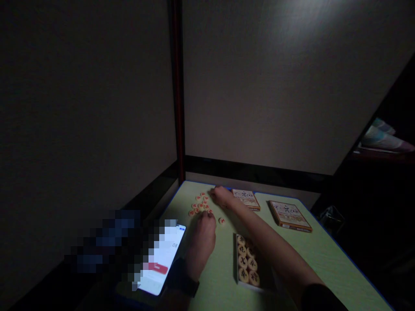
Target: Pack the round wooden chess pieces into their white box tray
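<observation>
Red-marked Chinese chess pieces [201,205] lie in a loose cluster on the pale green table [223,263]. My left hand [206,229], with a dark band on its wrist, reaches the near edge of this cluster; its fingers are curled down at a piece by the fingertips. Beyond it, my right hand [222,196] is closed at the far right side of the cluster, and whatever its fingers hold is hidden. One single red piece [222,220] lies apart, right of my left hand. Under my right forearm stands an open box [237,259] with dark-marked pieces [243,262] in rows.
A lit phone [162,259] lies left of my left wrist. Two flat printed boxes, one [248,199] behind my right forearm and another [289,215] farther right, lie toward the table's back. Walls [259,99] meet behind the table. The scene is dim.
</observation>
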The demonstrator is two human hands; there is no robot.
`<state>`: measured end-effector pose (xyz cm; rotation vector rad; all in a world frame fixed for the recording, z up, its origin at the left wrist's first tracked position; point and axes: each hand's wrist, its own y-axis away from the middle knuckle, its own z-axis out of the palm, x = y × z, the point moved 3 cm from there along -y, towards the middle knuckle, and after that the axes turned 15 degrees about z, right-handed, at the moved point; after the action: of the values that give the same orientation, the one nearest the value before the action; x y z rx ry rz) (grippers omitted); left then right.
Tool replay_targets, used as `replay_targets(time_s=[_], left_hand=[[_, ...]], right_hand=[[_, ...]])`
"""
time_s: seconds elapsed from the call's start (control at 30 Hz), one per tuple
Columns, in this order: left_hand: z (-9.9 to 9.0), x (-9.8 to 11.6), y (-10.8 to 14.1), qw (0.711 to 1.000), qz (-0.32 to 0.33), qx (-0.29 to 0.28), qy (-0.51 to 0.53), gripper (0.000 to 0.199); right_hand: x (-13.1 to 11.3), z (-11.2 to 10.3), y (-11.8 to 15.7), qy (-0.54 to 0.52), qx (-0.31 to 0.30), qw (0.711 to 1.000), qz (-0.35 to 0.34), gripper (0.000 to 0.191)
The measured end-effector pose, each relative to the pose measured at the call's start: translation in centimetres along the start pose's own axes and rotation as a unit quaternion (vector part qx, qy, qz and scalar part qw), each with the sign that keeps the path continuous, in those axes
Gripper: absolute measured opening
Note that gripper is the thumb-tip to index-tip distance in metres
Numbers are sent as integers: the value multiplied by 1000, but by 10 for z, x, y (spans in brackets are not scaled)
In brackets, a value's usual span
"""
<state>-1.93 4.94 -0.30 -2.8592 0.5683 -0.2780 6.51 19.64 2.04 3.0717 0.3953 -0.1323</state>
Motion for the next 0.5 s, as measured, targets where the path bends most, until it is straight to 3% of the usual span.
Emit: replay_targets(time_s=[0.13, 0.27, 0.4, 0.5], left_hand=[[-1, 10, 2, 996, 30, 28, -79, 34], [-9, 22, 2, 988, 60, 74, -124, 25], [-15, 37, 4, 980, 107, 133, -103, 17], [-16, 43, 6, 979, 125, 141, -73, 14]], right_hand=[[-3, 2, -5, 26, -5, 1000, -10, 30], [-6, -4, -8, 25, 2, 999, -21, 30], [-17, -9, -8, 14, -10, 999, -30, 23], [-27, -10, -5, 14, -28, 999, -15, 21]])
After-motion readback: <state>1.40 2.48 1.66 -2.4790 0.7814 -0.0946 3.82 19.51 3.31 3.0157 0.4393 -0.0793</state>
